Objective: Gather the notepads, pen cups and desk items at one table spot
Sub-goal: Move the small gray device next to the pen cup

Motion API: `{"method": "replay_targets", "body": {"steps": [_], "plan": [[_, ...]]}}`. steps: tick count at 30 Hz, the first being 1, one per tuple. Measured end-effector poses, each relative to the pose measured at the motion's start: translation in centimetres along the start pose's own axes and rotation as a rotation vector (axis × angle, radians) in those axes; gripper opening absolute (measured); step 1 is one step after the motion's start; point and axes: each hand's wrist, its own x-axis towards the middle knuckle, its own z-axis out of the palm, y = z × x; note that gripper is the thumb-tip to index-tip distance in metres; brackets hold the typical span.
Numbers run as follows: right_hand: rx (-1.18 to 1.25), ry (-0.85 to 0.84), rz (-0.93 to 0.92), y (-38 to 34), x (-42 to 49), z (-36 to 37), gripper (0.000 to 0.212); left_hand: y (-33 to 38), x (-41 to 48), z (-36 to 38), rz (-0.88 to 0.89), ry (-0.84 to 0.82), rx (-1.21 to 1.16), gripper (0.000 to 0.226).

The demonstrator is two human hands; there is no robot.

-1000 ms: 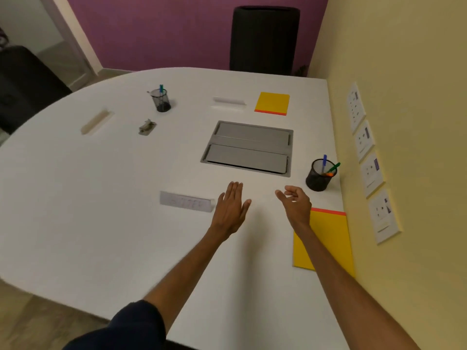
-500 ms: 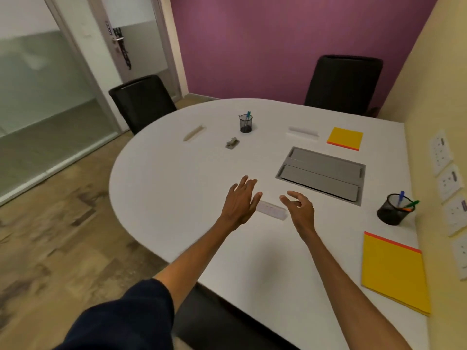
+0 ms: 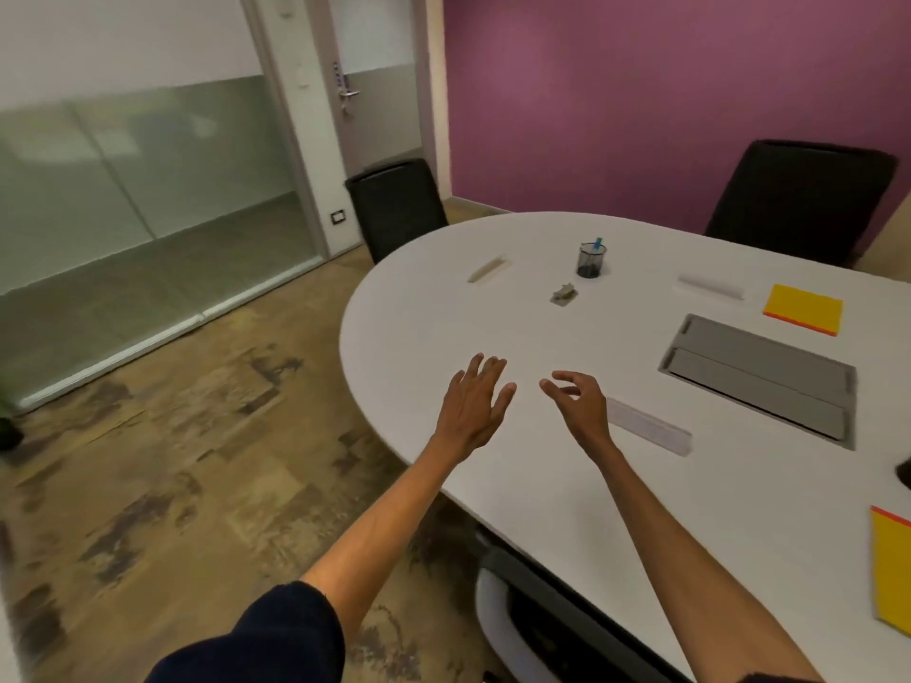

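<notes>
Two bare hands hover over the white table (image 3: 434, 313) near its rounded end, with nothing gathered yet. The left hand (image 3: 475, 401) is spread wide, fingers straight and palm down, holding nothing; whether it touches the top cannot be told. The right hand (image 3: 577, 404) is half open, its fingers loosely curled round nothing, just beside the near end of a clear name strip (image 3: 648, 426). The task's things lie scattered — a mesh pen cup (image 3: 590, 261) and a small metal clip (image 3: 563, 293) toward the far rounded edge, one yellow notepad (image 3: 802, 309) beyond the grey hatch (image 3: 759, 382) by the far edge, another yellow pad (image 3: 893, 574) at the near right edge. The step in hand looks to be a first pick. Done well, it would start with the strip: the right hand pinching its long sides and lifting it flat — the cup later carried upright so its pen stays in.
</notes>
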Motion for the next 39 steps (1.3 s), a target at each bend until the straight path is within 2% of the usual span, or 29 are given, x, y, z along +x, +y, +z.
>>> {"method": "replay_targets", "body": {"steps": [5, 14, 27, 39], "plan": [[0.026, -0.079, -0.014, -1.2, 0.9, 6.8, 0.031, -6.3, -0.5, -2.8, -0.115, -0.015, 0.111, 0.060], [-0.046, -0.108, 0.003, 0.8, 4.9, 15.3, 0.030, -14.7, 1.1, -2.8, -0.213, -0.081, 0.065, 0.061], [0.023, 0.065, 0.040, -2.1, 21.8, 25.7, 0.030, -29.2, 18.3, -7.5, -0.064, -0.103, 0.116, 0.065], [-0.029, 0.190, 0.078, -0.6, 29.3, 25.8, 0.029, -31.2, 29.3, -4.0, 0.015, -0.188, 0.079, 0.058]]}}
